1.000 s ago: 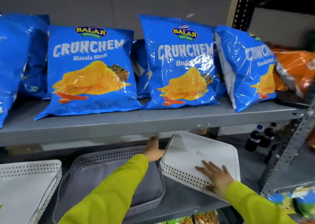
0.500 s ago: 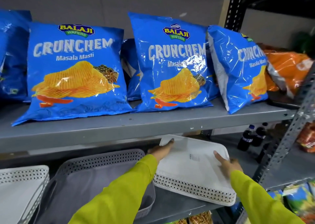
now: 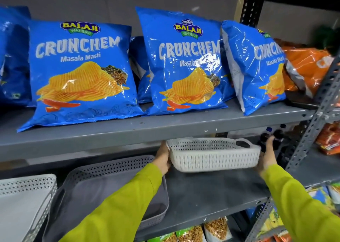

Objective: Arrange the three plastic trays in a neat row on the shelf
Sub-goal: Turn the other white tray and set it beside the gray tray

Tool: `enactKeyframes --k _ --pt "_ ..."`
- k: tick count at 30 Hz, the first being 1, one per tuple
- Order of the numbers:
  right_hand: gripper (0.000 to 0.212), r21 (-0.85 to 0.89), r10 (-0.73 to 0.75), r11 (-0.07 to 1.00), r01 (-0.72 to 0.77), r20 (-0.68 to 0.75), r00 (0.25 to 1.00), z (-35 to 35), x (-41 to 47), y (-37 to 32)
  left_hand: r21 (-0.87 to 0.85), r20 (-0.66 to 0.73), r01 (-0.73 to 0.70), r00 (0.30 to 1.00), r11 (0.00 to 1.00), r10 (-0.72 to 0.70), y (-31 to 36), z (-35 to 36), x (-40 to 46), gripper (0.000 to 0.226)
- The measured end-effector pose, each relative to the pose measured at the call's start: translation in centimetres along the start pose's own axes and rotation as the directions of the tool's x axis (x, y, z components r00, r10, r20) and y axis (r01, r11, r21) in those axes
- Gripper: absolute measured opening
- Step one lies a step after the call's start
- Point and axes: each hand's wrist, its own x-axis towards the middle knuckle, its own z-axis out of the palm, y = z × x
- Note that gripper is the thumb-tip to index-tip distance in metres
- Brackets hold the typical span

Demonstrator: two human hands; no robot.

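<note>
A white perforated plastic tray [image 3: 213, 156] is held upright and level just above the grey lower shelf [image 3: 211, 192], close under the upper shelf board. My left hand [image 3: 162, 158] grips its left end and my right hand [image 3: 266, 157] grips its right end. Both arms wear yellow-green sleeves. A grey perforated tray [image 3: 103, 183] lies on the same shelf to the left, partly hidden by my left arm. Another white tray [image 3: 24, 195] sits at the far left, cut off by the frame edge.
The upper shelf [image 3: 147, 131] carries several blue Crunchem chip bags [image 3: 81, 72] and an orange bag [image 3: 305, 67]. Dark bottles [image 3: 272, 137] stand behind the held tray. A slotted metal upright [image 3: 312, 131] borders the right side. Snack packets [image 3: 202, 232] fill the shelf below.
The white tray was upside down and tilted with my hands on it; it is now turned right side up and level, held at both ends. The view shifted right.
</note>
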Motion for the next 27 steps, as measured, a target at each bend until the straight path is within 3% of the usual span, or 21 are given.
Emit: enactKeyframes --k 3,7,9,10,12,14,15,17,19,20,22,24,25,27 --pt "0.054 -0.153 0.087 0.984 -0.094 -0.056 0.995 -2.9 2.1 2.6 0.290 0.142 0.050 0.985 0.956 -0.094 -0.7 -0.6 -1.9 0.021" --pt "0.061 -0.530 0.080 0.818 -0.225 -0.283 0.956 -4.6 4.6 5.2 0.484 0.034 0.075 0.994 0.872 -0.104 -1.5 -0.8 -3.8 0.018" --pt "0.058 -0.702 -0.036 0.671 -0.241 -0.355 0.934 -2.4 1.7 4.9 0.588 -0.034 0.001 0.999 0.809 0.023 -1.3 -1.5 -3.6 0.025" --pt "0.056 -0.761 -0.144 0.610 -0.220 -0.380 0.914 -1.2 0.5 5.0 0.683 -0.093 -0.060 0.981 0.728 0.168 -0.8 -2.2 -3.7 0.028" --pt "0.055 -0.881 -0.385 0.467 -0.078 -0.282 0.879 0.8 -1.6 5.5 0.781 -0.136 -0.201 0.870 0.592 0.475 0.9 -4.5 -4.4 0.025" --pt "0.050 -0.962 -0.423 0.257 0.096 -0.022 0.906 3.7 -3.3 6.8 0.793 -0.185 -0.284 0.729 0.538 0.659 2.9 -8.6 -5.6 0.023" --pt "0.047 -0.963 -0.352 0.211 0.169 0.086 0.932 5.5 -4.3 7.7 0.811 -0.238 -0.259 0.673 0.525 0.700 3.7 -11.4 -6.0 0.022" --pt "0.050 -0.940 -0.154 0.243 0.238 0.205 0.967 9.0 -6.4 10.2 0.826 -0.348 -0.182 0.580 0.533 0.737 4.4 -18.0 -7.1 0.020" --pt "0.071 -0.936 0.032 0.221 0.273 0.287 0.957 12.1 -8.3 12.8 0.818 -0.442 -0.102 0.519 0.566 0.732 4.3 -24.7 -9.2 0.025" --pt "0.084 -0.943 0.116 0.178 0.282 0.304 0.946 13.1 -9.0 14.1 0.821 -0.473 -0.032 0.520 0.569 0.711 4.0 -27.7 -10.3 0.033" --pt "0.103 -0.950 0.239 0.054 0.309 0.313 0.919 14.7 -10.2 16.6 0.807 -0.525 0.160 0.636 0.569 0.565 3.2 -33.1 -12.7 0.063" --pt "0.091 -0.918 0.239 -0.135 0.373 0.335 0.911 15.3 -11.1 18.1 0.790 -0.514 0.271 0.782 0.549 0.353 1.9 -35.6 -14.8 0.098" --pt "0.081 -0.894 0.208 -0.210 0.396 0.355 0.911 15.5 -11.6 18.7 0.807 -0.480 0.293 0.831 0.512 0.281 1.3 -35.9 -15.9 0.104" --pt "0.065 -0.872 0.151 -0.270 0.408 0.380 0.913 15.0 -12.3 18.9 0.863 -0.390 0.255 0.885 0.436 0.254 0.0 -35.0 -17.2 0.091"
